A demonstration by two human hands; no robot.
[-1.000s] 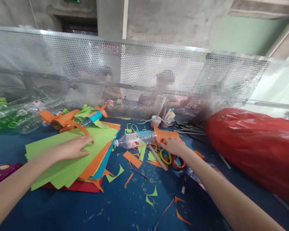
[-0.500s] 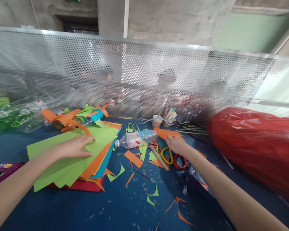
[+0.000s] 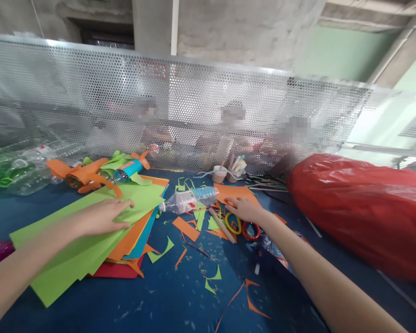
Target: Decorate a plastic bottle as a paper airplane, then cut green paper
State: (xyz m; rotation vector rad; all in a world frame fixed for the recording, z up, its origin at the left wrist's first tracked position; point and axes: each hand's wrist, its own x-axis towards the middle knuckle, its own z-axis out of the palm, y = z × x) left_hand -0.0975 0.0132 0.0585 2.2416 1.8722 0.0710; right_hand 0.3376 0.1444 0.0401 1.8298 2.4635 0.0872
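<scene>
My left hand (image 3: 107,218) lies on the top sheets of light green paper (image 3: 67,259), its fingers spread. Under them, orange paper (image 3: 127,240), blue and red sheets show at the right side of the pile. My right hand (image 3: 244,209) is open, with its fingertips on a piece of orange paper (image 3: 234,192). Close below its palm are a yellow scissor handle (image 3: 233,224) and a red scissor handle (image 3: 251,231); their blades are hidden. Between my hands a clear plastic bottle (image 3: 190,200) with a blue band lies on its side.
Paper scraps (image 3: 186,228) litter the blue table (image 3: 173,300). Orange-wrapped bottles (image 3: 86,172) and green bottles (image 3: 12,169) stand at the left back. Pens fill a cup (image 3: 236,173). A big red plastic bag (image 3: 360,212) sits right. Behind a perforated metal screen (image 3: 194,88), people are visible.
The top green sheets have slid left and towards me under my left hand, fanning out from the pile. My right hand stays by the orange paper. The view has shifted slightly right.
</scene>
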